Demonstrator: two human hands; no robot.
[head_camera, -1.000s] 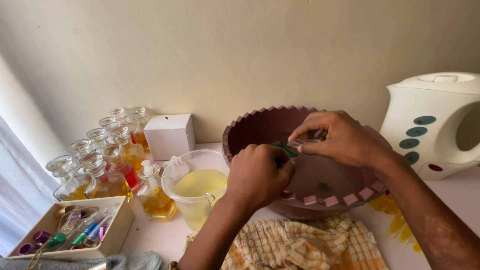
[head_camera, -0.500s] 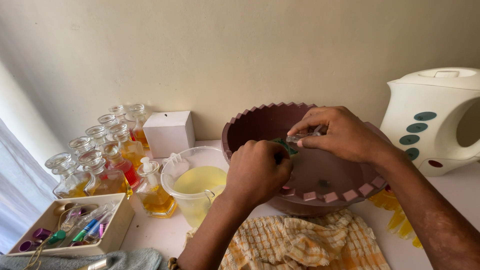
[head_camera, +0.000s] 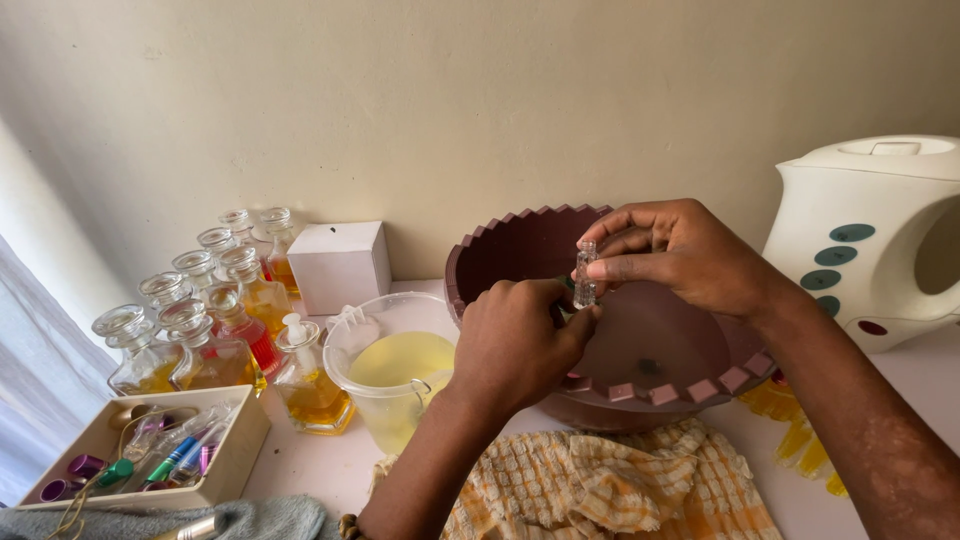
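Note:
My right hand (head_camera: 690, 255) pinches a small clear glass vial (head_camera: 585, 272) upright between thumb and forefinger, above the maroon scalloped basin (head_camera: 510, 245). My left hand (head_camera: 520, 345) is closed just below it, fingertips touching the vial's lower end, with a bit of green showing between the fingers; what the green piece is I cannot tell. Both hands hover over the basin's near rim.
A clear plastic tub of yellow liquid (head_camera: 395, 365) stands left of the basin. Several glass bottles (head_camera: 215, 320) of amber and red liquid, a white box (head_camera: 340, 265), a tray of small coloured vials (head_camera: 150, 455), a checked cloth (head_camera: 600, 485) and a white kettle (head_camera: 870, 240) surround it.
The vial now stands upright and more exposed in my right fingers. My left hand has dropped slightly below it, and the green piece is mostly hidden.

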